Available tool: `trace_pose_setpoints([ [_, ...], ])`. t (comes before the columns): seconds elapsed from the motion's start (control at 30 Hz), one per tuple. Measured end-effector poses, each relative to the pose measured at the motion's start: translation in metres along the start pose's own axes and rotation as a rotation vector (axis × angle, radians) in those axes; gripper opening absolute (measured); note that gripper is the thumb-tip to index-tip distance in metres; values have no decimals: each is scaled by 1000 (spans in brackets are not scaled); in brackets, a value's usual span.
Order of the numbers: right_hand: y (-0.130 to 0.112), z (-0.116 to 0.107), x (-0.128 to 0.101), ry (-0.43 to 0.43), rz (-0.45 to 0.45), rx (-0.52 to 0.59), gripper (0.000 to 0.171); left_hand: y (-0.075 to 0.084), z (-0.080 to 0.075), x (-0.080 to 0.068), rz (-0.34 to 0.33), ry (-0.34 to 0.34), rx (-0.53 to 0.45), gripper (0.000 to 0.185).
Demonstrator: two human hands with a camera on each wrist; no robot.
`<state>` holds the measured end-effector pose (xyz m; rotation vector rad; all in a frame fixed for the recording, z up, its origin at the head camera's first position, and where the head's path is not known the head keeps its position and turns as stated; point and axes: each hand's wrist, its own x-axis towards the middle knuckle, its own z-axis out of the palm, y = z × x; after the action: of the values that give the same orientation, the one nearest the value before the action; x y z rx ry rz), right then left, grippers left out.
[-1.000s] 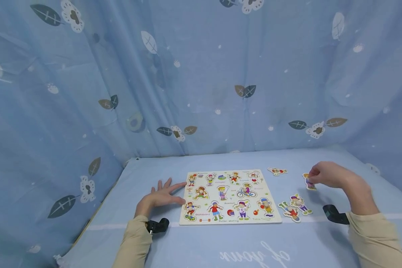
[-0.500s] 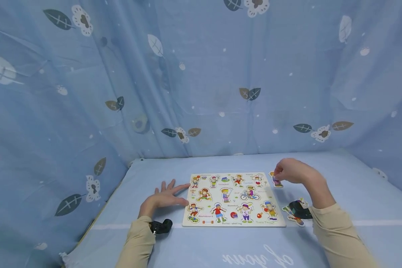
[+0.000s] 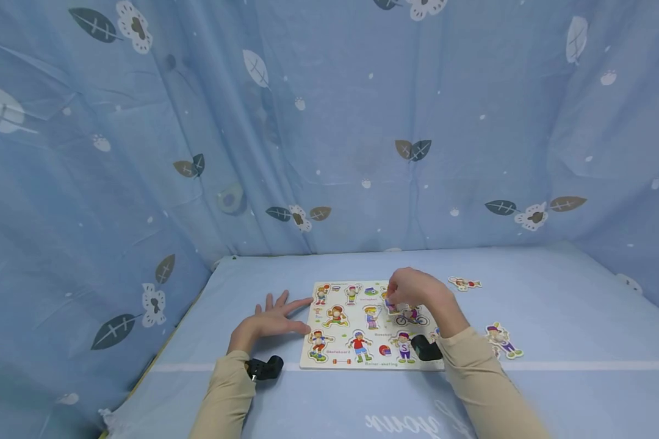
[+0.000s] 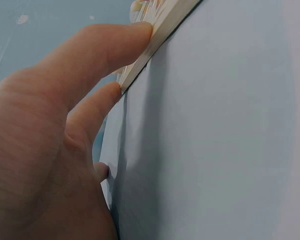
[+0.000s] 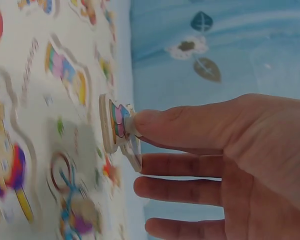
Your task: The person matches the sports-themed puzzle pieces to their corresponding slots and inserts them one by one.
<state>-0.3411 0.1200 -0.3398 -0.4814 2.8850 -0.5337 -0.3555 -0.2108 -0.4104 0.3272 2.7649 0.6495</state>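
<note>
The wooden knob puzzle board (image 3: 348, 332), printed with children playing sports, lies on the table in the head view. My left hand (image 3: 269, 323) is spread at its left side, with thumb and index fingertip touching the board's edge; the left wrist view shows the fingertips on that edge (image 4: 165, 30). Over the upper right part of the board, my right hand (image 3: 417, 289) pinches a puzzle piece (image 5: 119, 120) by its knob. In the right wrist view the piece stands tilted close over the board, and the other fingers extend behind it.
To the right of the board lie a small puzzle piece (image 3: 465, 283) near the back and a baseball-player piece (image 3: 504, 340) further forward. The right sleeve (image 3: 478, 372) mostly hides another piece beside it. A patterned blue curtain (image 3: 335, 152) hangs behind the table.
My right hand has carried the pinched puzzle piece leftward from the right side of the table to above the board. The left hand stays at the board's left edge.
</note>
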Motion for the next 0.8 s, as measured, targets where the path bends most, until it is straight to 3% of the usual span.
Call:
trace_pose_setpoints([
  [0.3, -17, 22, 19, -3, -1, -2, 11, 3, 0, -1, 14, 2, -4, 84],
  [0.47, -17, 32, 20, 6, 54, 14, 4, 3, 0, -1, 12, 1, 10, 84],
  [0.8, -24, 40, 17, 78, 61, 3, 4, 0, -3, 1, 7, -12, 11, 84],
])
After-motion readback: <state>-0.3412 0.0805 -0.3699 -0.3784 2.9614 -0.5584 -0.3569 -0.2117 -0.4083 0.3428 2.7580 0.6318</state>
